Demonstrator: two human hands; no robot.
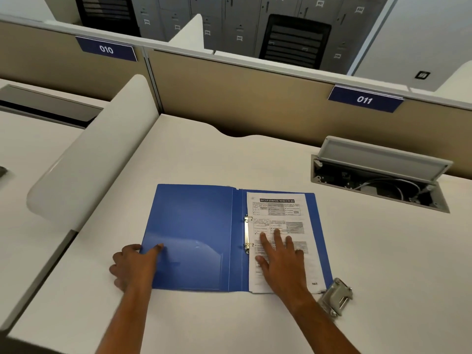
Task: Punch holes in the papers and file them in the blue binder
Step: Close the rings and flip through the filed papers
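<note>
The blue binder (pixel 194 233) lies open flat on the white desk. A printed paper (pixel 281 215) headed "Occupational Structure" rests on its right half, beside the two metal rings (pixel 247 235). My right hand (pixel 281 256) lies flat on the paper with fingers spread, holding nothing. My left hand (pixel 135 264) is at the left edge of the open cover, thumb on top of the cover and fingers curled at its edge. A grey metal hole punch (pixel 335 297) sits on the desk at the binder's near right corner.
The white desk (pixel 194 159) has an open cable box (pixel 378 182) with wires at the back right. A rounded white divider (pixel 84 159) stands to the left. Beige partition panels marked 010 and 011 run along the back.
</note>
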